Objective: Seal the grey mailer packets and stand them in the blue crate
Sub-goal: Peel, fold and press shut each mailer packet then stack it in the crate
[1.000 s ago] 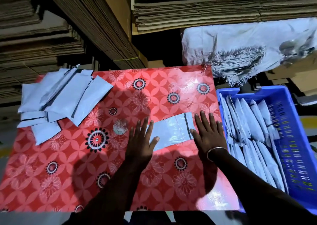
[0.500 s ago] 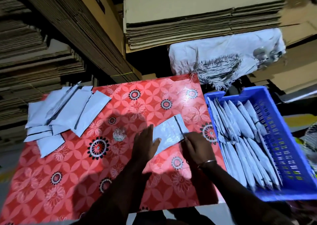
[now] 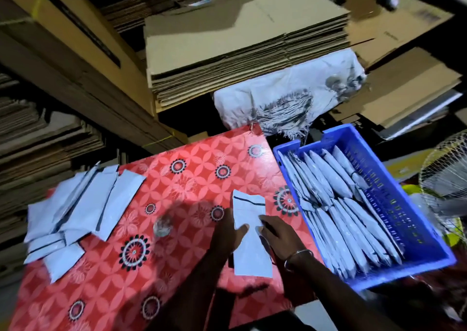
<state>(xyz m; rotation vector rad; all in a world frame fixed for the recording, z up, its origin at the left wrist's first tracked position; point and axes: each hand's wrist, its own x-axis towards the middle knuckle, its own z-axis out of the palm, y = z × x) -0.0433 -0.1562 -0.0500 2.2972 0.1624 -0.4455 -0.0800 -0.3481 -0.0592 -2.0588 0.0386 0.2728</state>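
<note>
Grey mailer packet (image 3: 249,232) lifted lengthwise above red patterned surface (image 3: 106,267), pinched between left hand (image 3: 228,232) and right hand (image 3: 279,237), both grips grasping; blue crate (image 3: 394,219) beside, holding standing packets.

No text, label or number can be read; the dark markings along the blue crate (image 3: 394,204) wall are illegible.

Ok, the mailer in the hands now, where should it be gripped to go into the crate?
Grip the mailer by its two long edges near the middle, where the left hand and right hand hold it. It is long, thin and floppy, so side support probably keeps it straight for dropping edge-first into the blue crate.
</note>
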